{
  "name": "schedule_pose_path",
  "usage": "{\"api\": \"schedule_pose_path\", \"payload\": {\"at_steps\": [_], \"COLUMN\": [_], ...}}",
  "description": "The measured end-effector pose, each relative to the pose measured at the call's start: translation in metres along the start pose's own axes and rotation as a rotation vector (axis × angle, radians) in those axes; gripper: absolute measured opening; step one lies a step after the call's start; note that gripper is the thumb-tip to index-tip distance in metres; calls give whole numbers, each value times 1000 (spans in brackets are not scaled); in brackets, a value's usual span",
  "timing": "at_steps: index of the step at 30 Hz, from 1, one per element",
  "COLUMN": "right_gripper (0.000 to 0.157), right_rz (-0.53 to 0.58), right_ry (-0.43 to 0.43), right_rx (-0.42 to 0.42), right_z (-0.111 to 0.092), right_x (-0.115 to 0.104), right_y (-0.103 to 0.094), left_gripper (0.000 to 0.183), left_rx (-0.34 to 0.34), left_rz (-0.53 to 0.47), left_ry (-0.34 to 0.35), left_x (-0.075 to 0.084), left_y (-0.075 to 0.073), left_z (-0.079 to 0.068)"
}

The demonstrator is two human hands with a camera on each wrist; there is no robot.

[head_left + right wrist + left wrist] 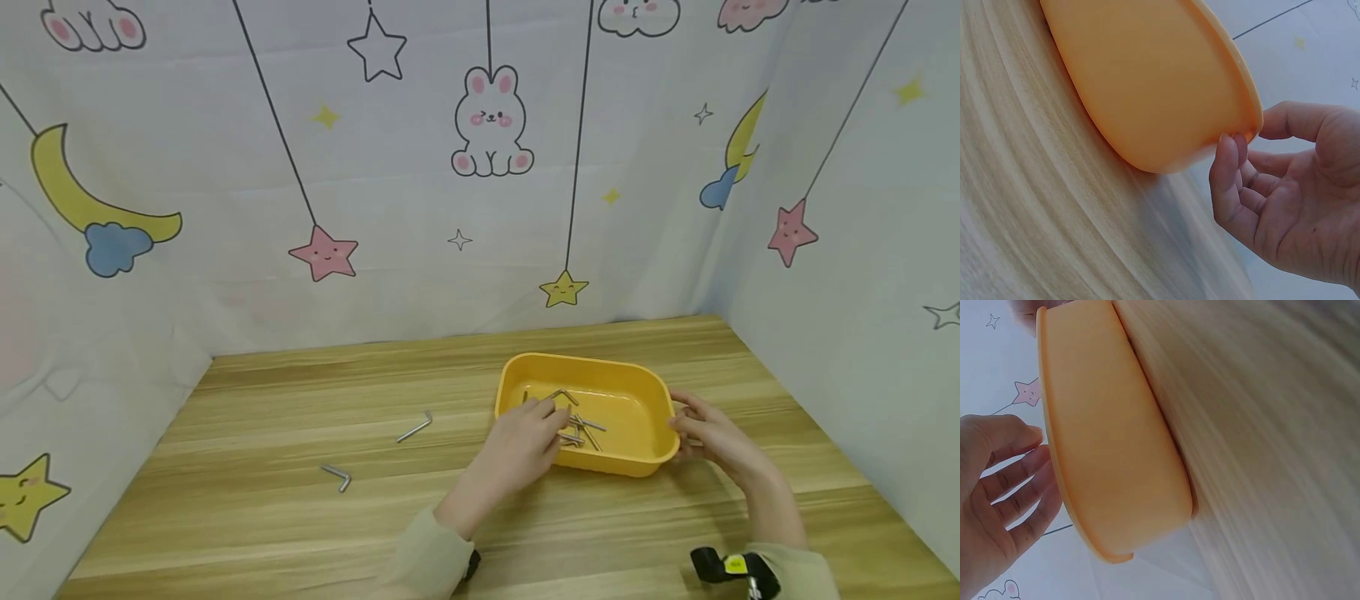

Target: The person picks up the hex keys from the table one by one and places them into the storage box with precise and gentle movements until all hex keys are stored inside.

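A yellow plastic bin sits on the wooden table with several L-shaped hex keys in its left half. My left hand reaches over the bin's near left rim, fingers down among the keys. In the left wrist view, the bin wall hides the fingertips, so whether they pinch a key does not show. At the bin's right end, my right hand grips the rim. The right wrist view shows its thumb at the rim and its fingers curled against the outer wall.
Two loose hex keys lie left of the bin: one hex key farther back, another hex key nearer and more to the left. White printed cloth walls the table at the back and both sides.
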State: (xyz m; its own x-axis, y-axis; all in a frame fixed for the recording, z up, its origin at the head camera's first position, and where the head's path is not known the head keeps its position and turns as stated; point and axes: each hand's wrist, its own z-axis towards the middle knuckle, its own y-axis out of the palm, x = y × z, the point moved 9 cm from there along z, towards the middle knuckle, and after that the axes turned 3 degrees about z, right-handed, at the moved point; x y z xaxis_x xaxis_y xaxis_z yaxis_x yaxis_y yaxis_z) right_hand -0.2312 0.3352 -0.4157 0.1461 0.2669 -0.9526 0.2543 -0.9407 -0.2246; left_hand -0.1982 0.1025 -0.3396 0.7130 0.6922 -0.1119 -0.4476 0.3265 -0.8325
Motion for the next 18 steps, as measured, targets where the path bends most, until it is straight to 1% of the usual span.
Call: {"api": "schedule_pose_path", "payload": {"at_steps": [3, 6, 9, 15, 18], "right_gripper": [69, 68, 68, 69, 69], "right_rz": [1, 3, 5, 10, 6], "right_ry": [0, 0, 1, 5, 10], "right_rx": [2, 5, 4, 2, 7], "right_z": [0, 0, 1, 1, 1], "right_x": [0, 0, 2, 4, 4], "right_y": [0, 0, -1, -1, -1], "left_gripper": [15, 15, 16, 16, 16], "left_rx": [33, 41, 26, -33, -41], "left_rz": [-18, -49, -72, -109, -122], "left_ry": [4, -11, -38, -87, -104], "left_x": [-1, -4, -9, -17, -20], "left_y": [-4, -7, -7, -5, -6], "left_z": [-3, -6, -9, -12, -12]}}
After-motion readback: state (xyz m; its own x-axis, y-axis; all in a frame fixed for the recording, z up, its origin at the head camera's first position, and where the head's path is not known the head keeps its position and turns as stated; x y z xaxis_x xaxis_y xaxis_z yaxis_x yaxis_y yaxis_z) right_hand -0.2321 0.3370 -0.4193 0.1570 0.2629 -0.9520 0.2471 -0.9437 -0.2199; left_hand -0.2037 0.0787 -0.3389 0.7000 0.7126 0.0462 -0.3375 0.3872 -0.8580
